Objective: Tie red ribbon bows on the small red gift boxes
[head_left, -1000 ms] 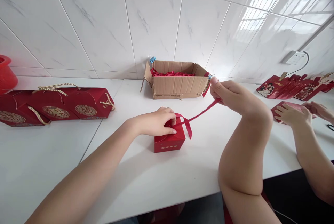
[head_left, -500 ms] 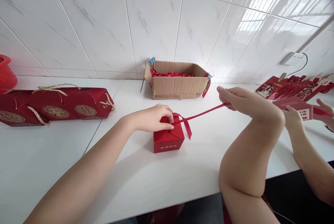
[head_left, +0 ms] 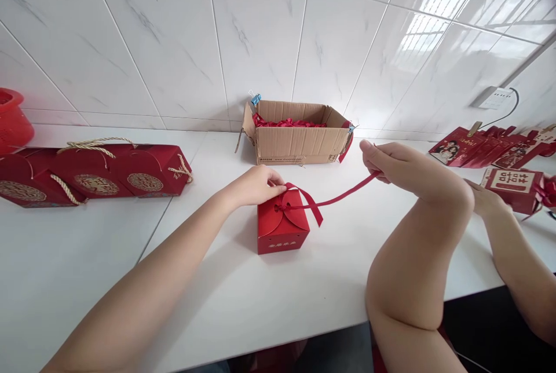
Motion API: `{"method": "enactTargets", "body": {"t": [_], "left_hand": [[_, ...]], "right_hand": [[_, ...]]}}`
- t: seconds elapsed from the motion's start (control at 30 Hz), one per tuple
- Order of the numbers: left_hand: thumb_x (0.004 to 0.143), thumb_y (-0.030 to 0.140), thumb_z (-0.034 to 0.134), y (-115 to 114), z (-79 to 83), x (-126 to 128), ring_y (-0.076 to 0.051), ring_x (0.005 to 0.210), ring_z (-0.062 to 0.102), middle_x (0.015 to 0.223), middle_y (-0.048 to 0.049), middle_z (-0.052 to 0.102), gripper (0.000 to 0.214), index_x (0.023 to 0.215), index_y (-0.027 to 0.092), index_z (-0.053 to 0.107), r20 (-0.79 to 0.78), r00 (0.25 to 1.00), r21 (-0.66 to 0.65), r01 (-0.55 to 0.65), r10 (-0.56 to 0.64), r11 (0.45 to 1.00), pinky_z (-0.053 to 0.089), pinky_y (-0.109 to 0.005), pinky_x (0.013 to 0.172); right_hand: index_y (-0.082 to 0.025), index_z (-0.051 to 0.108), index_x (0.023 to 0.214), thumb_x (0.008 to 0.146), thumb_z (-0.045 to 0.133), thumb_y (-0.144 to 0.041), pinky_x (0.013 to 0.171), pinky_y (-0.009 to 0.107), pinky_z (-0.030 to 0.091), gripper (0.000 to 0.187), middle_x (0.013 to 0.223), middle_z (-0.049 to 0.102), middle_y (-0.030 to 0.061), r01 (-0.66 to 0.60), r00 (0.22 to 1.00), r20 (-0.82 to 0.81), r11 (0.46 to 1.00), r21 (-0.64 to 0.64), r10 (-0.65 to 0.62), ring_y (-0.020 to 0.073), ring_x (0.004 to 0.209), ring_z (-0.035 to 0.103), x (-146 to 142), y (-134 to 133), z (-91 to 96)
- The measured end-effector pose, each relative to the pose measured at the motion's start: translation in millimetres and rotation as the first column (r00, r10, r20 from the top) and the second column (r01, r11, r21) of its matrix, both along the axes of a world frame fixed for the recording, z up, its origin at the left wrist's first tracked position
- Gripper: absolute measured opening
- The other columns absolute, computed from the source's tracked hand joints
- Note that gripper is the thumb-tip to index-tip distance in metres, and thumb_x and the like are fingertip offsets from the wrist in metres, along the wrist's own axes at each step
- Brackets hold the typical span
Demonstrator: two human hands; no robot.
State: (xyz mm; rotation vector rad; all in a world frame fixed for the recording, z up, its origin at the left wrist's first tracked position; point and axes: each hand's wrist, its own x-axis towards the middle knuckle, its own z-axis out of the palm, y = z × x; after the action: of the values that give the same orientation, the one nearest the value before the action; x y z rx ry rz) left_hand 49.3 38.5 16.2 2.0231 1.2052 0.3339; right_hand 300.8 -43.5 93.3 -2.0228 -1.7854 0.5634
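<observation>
A small red gift box (head_left: 283,228) with overlapping curved top flaps and gold lettering stands upright on the white table. A red ribbon (head_left: 347,194) passes through the holes in its top. My left hand (head_left: 258,186) is at the box's upper back edge, thumb and fingers pinched on the ribbon's short part, whose tail hangs over the right side. Out to the right and raised, my right hand (head_left: 393,167) is closed on the ribbon's long end, which sags slightly between hand and box.
Behind the box sits a cardboard carton (head_left: 299,144) of red ribbons. Red boxes with rope handles (head_left: 152,170) line the left, beside a red plastic container (head_left: 15,121). At right, another person's hand (head_left: 486,199) is at a red box (head_left: 512,187), near several red bags (head_left: 456,147).
My left hand has shifted back and left off the box top, uncovering the ribbon at the holes. The long ribbon has gone from taut to slightly slack. The other person's box has turned.
</observation>
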Motion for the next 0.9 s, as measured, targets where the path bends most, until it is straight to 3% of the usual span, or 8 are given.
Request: {"method": "enactTargets", "body": {"t": [0.07, 0.17, 0.27, 0.33, 0.4, 0.53, 0.7, 0.9], "left_hand": [[0.079, 0.041, 0.061, 2, 0.7, -1, -0.023, 0.091, 0.064, 0.095, -0.0044, 0.073, 0.021, 0.080, 0.021, 0.068, 0.150, 0.987, -0.050, -0.050, 0.057, 0.997, 0.046, -0.033, 0.079], [0.079, 0.033, 0.062, 6, 4.3, -3, -0.020, 0.096, 0.062, 0.094, -0.0050, 0.072, 0.015, 0.083, 0.019, 0.062, 0.404, 0.903, -0.228, -0.054, 0.145, 0.972, 0.043, -0.033, 0.083], [0.075, 0.029, 0.067, 9, 10.0, -8, -0.015, 0.080, 0.059, 0.080, -0.0020, 0.065, 0.016, 0.084, 0.018, 0.061, 0.570, 0.797, -0.349, 0.017, 0.198, 0.937, 0.042, -0.030, 0.074], [0.075, 0.032, 0.069, 9, 15.7, -15, -0.011, 0.068, 0.051, 0.071, 0.0013, 0.056, 0.016, 0.080, 0.018, 0.062, 0.591, 0.789, -0.324, 0.038, 0.171, 0.945, 0.040, -0.028, 0.068], [0.076, 0.037, 0.068, 8, 23.0, -23, -0.010, 0.062, 0.044, 0.067, 0.0021, 0.051, 0.019, 0.075, 0.019, 0.064, 0.499, 0.862, -0.225, 0.025, 0.093, 0.974, 0.037, -0.026, 0.063], [0.072, 0.048, 0.070, 1, 35.9, -36, -0.012, 0.058, 0.041, 0.066, 0.0016, 0.054, 0.026, 0.077, 0.022, 0.067, 0.089, 0.996, -0.114, 0.042, -0.032, 0.993, 0.031, -0.026, 0.056], [0.057, 0.055, 0.076, -6, 34.9, -36, -0.012, 0.054, 0.039, 0.064, 0.0030, 0.049, 0.038, 0.064, 0.023, 0.056, -0.269, 0.944, -0.075, 0.176, -0.190, 0.982, 0.026, -0.025, 0.049], [0.057, 0.050, 0.075, -7, 32.5, -32, -0.011, 0.048, 0.035, 0.057, 0.0028, 0.045, 0.038, 0.059, 0.022, 0.050, -0.310, 0.938, -0.072, 0.138, -0.154, 0.988, 0.020, -0.026, 0.045]], "right_hand": [[-0.020, 0.030, 0.058, 0.088, 0.026, -0.072, 0.053, 0.028, 0.024, 0.060, 0.059, 0.028, -0.0025, 0.003, 1.000, 0.004, 1.000, 0.001, -0.003, 0.0102, 0.052, 0.027, 0, -2, 0.6], [-0.020, 0.029, 0.057, 0.088, 0.026, -0.072, 0.053, 0.028, 0.024, 0.061, 0.059, 0.028, -0.0025, -0.003, 1.000, 0.002, 1.000, -0.011, 0.003, 0.0103, 0.052, 0.026, 1, -3, 1.2], [-0.020, 0.030, 0.058, 0.088, 0.026, -0.072, 0.053, 0.028, 0.024, 0.061, 0.059, 0.028, -0.0025, -0.011, 1.000, -0.002, 1.000, -0.014, 0.011, 0.0103, 0.052, 0.026, 1, -2, 0.9], [-0.020, 0.030, 0.058, 0.088, 0.026, -0.072, 0.053, 0.028, 0.024, 0.061, 0.059, 0.028, -0.0023, -0.013, 1.000, -0.003, 1.000, -0.013, 0.013, 0.0105, 0.052, 0.026, 2, -1, 0.7], [-0.020, 0.029, 0.058, 0.088, 0.026, -0.073, 0.053, 0.028, 0.024, 0.061, 0.059, 0.028, -0.0021, -0.005, 1.000, -0.008, 1.000, -0.015, 0.005, 0.0109, 0.053, 0.026, 3, -2, 0.7], [-0.021, 0.029, 0.058, 0.088, 0.027, -0.072, 0.055, 0.031, 0.024, 0.059, 0.060, 0.029, -0.0014, 0.023, 0.999, -0.034, 0.999, -0.044, -0.024, 0.0132, 0.055, 0.025, 7, -5, 1.5], [-0.020, 0.029, 0.059, 0.085, 0.030, -0.074, 0.059, 0.032, 0.025, 0.060, 0.061, 0.029, -0.0011, 0.020, 0.999, -0.049, 0.998, -0.054, -0.023, 0.0132, 0.056, 0.026, 10, -8, 0.4], [-0.019, 0.030, 0.058, 0.085, 0.032, -0.074, 0.059, 0.031, 0.027, 0.061, 0.060, 0.030, -0.0015, 0.043, 0.999, 0.020, 0.995, -0.088, -0.042, 0.0120, 0.055, 0.028, 15, -3, -3.6]]}}
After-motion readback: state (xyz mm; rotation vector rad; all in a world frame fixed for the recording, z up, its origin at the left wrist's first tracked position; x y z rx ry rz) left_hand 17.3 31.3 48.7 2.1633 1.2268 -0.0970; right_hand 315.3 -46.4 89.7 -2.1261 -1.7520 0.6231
